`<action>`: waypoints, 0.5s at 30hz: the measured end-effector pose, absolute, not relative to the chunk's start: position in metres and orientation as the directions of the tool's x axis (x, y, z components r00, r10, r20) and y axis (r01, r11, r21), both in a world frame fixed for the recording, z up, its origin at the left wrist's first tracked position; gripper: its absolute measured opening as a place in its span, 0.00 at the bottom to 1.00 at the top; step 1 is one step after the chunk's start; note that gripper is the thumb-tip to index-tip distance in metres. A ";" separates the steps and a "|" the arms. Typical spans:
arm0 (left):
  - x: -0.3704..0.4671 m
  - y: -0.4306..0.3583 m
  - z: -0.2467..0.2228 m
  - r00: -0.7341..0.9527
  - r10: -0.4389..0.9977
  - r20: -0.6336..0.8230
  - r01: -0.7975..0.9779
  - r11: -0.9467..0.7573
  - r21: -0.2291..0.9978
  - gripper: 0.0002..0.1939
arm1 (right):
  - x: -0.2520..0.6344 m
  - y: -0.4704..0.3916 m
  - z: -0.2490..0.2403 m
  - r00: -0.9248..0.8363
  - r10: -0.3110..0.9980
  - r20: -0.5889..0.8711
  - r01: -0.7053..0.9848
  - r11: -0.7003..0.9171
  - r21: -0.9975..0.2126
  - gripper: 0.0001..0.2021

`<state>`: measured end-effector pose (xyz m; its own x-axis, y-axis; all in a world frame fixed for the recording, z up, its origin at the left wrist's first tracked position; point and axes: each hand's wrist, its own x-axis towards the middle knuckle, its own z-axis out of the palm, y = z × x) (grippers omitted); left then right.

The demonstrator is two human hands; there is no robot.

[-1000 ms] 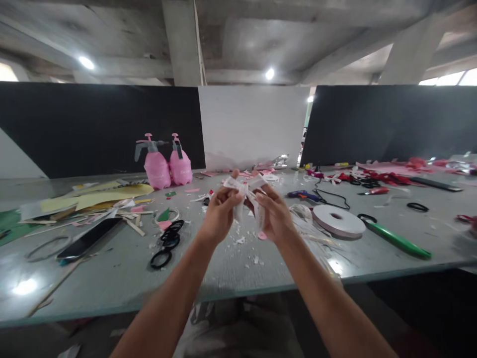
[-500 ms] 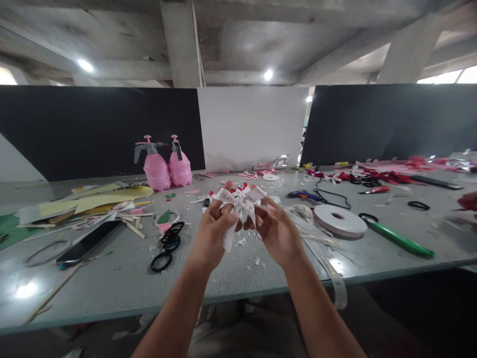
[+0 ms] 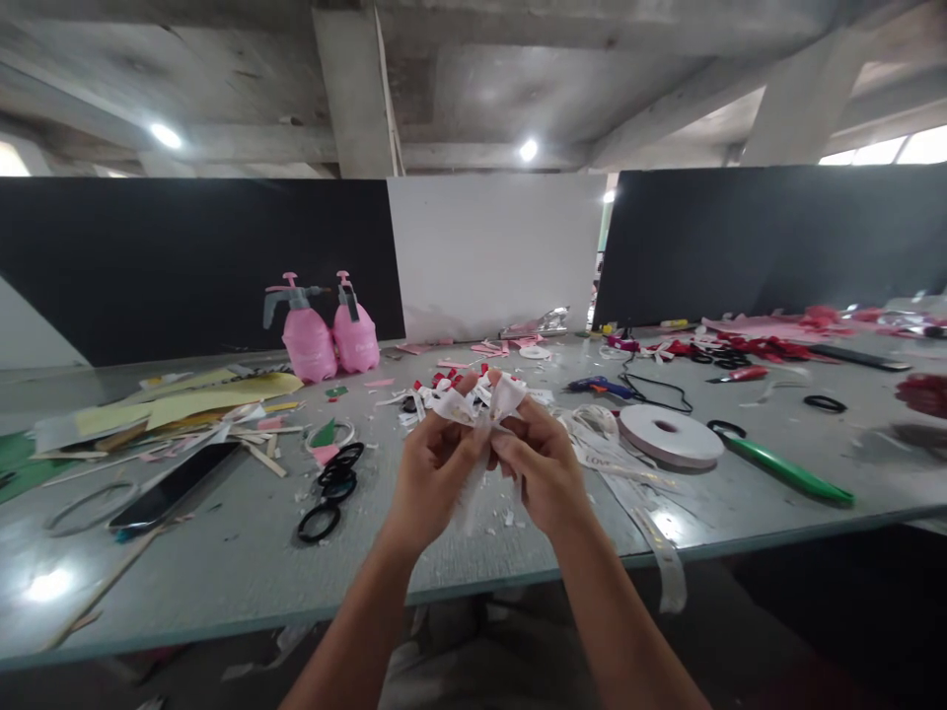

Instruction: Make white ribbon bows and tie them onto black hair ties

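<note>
Between my hands, above the middle of the table, is a white ribbon bow (image 3: 482, 414) with loops spread to both sides and blurred tails hanging down. My left hand (image 3: 436, 468) is closed on its left part, thumb at the centre. On the other side my right hand (image 3: 542, 463) pinches the bow near its knot, thumb and fingers pressed together. Both thumbs nearly meet in the middle. Behind the bow lie white and red ribbon scraps (image 3: 421, 394). To the right of my right hand, loose white ribbon printed with gold letters (image 3: 603, 459) trails over the table edge.
A white ribbon roll (image 3: 670, 436), a green-handled tool (image 3: 791, 470) and a blue glue gun (image 3: 601, 387) lie right. At left are black-handled scissors (image 3: 326, 503), a phone (image 3: 176, 486), yellow paper (image 3: 222, 402) and two pink spray bottles (image 3: 309, 343). Dark red material (image 3: 923, 396) shows far right.
My thumbs and fingers have come together at the bow's centre, my right hand turning inward. The bow's loops now stand up more. The dark red material at far right shows more fully.
</note>
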<state>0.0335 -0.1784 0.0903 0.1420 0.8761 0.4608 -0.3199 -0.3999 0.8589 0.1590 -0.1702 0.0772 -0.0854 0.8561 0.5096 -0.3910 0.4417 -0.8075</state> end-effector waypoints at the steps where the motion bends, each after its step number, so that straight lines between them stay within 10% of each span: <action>1: 0.034 -0.179 0.090 0.151 0.878 0.454 -0.342 -0.385 0.857 0.34 | 0.160 -0.172 0.076 -0.099 0.864 0.493 -0.423 0.412 -0.807 0.28; 10: 0.049 -0.192 0.083 0.138 0.897 0.419 -0.689 -0.217 0.692 0.35 | 0.145 -0.187 0.072 -0.024 0.889 0.458 -0.826 0.240 -0.509 0.25; 15: 0.048 -0.197 0.091 0.111 0.877 0.468 -0.651 -0.292 0.701 0.30 | 0.149 -0.190 0.073 -0.066 0.846 0.529 -0.769 0.295 -0.567 0.29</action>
<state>0.0476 -0.1967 0.0909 0.1106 0.8769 0.4677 -0.6513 -0.2915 0.7006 0.1493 -0.1896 0.0729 -0.0657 0.8464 0.5285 -0.7690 0.2946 -0.5673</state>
